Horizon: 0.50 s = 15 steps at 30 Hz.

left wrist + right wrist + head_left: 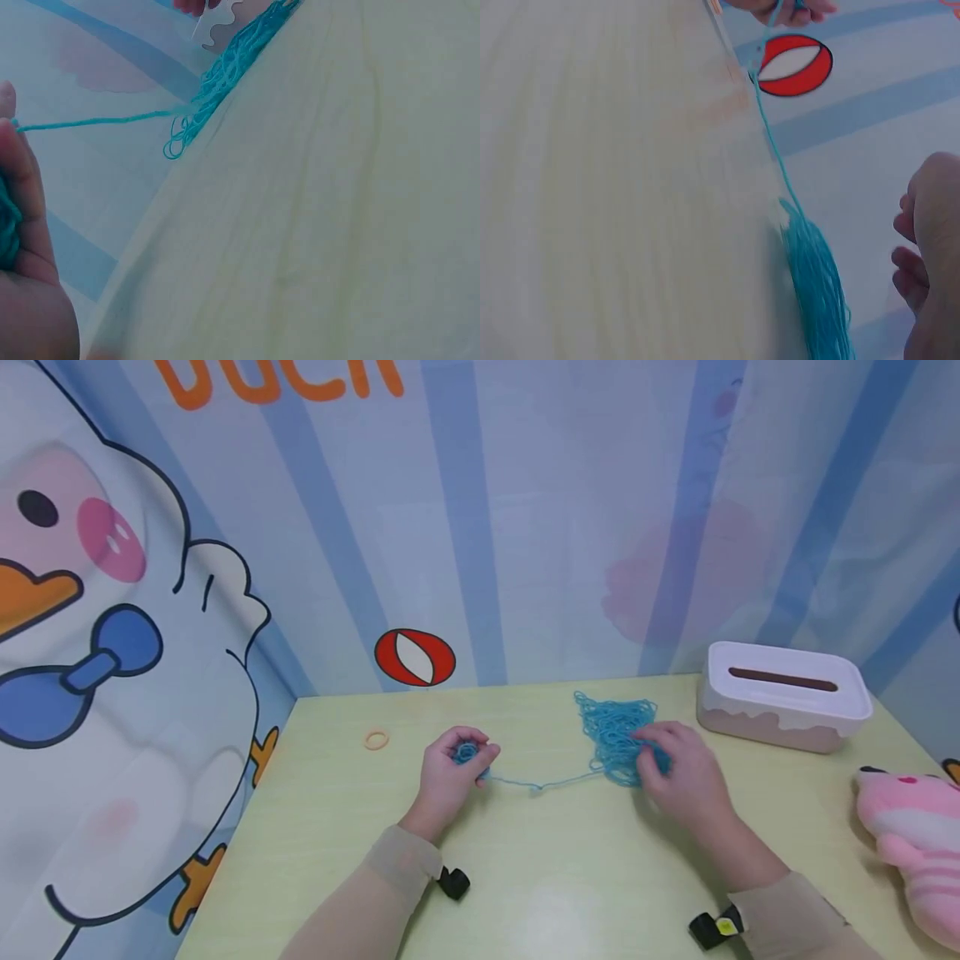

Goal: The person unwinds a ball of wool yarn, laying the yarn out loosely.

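My left hand (450, 768) grips a small ball of blue yarn (466, 752), its fingers curled round it. In the left wrist view part of that ball (7, 229) shows inside the palm. A single strand (536, 787) with a small knot or kink runs across from it to a loose heap of blue yarn (617, 731). Over the heap's right side is my right hand (686, 772), fingers bent and thumb apart from them. The right wrist view shows this hand (934, 247) raised above the heap (817, 292), with no yarn visible in its fingers.
A light orange ring (377, 740) lies on the table left of my left hand. At the back right stands a white and pinkish tissue box (783, 697). A pink plush toy (918, 852) lies at the right edge. A printed curtain (540, 527) hangs behind the table.
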Tool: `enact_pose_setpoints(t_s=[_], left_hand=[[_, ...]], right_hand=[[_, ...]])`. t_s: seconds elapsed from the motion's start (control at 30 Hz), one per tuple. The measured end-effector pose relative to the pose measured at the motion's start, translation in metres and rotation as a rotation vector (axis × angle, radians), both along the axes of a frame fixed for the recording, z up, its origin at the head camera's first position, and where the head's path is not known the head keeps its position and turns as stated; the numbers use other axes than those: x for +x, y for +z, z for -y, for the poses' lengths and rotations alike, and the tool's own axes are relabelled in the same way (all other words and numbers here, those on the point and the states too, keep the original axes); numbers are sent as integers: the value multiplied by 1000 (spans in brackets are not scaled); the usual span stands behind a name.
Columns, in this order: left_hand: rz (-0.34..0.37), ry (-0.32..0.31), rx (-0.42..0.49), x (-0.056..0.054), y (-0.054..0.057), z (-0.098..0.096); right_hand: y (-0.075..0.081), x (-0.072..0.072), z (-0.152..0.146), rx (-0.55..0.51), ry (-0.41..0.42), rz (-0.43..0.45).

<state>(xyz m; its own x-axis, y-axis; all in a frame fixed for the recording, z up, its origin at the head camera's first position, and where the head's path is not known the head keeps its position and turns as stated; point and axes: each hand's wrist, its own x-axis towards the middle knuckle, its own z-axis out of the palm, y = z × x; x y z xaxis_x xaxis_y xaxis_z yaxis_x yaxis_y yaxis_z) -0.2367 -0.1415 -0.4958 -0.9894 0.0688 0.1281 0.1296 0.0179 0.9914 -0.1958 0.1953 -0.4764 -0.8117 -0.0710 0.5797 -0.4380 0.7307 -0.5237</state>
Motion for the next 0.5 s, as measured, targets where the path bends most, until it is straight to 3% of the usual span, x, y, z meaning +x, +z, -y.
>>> enact_pose_setpoints(t_s=[0.07,0.2,0.3,0.4,0.5], left_hand=[[-6,4,0,0,0,1],[-6,13,1,1,0,2],[-4,13,-2,2,0,1],[-9,13,-5,2,0,0],[-22,12,-12,1,0,1]], right_hand=[[1,0,23,33,127,-10],[2,0,65,154,325,217],[0,-3,83,252,363,341],[-4,-9,90,327,348,348],[-4,-13,89,339,322,350]])
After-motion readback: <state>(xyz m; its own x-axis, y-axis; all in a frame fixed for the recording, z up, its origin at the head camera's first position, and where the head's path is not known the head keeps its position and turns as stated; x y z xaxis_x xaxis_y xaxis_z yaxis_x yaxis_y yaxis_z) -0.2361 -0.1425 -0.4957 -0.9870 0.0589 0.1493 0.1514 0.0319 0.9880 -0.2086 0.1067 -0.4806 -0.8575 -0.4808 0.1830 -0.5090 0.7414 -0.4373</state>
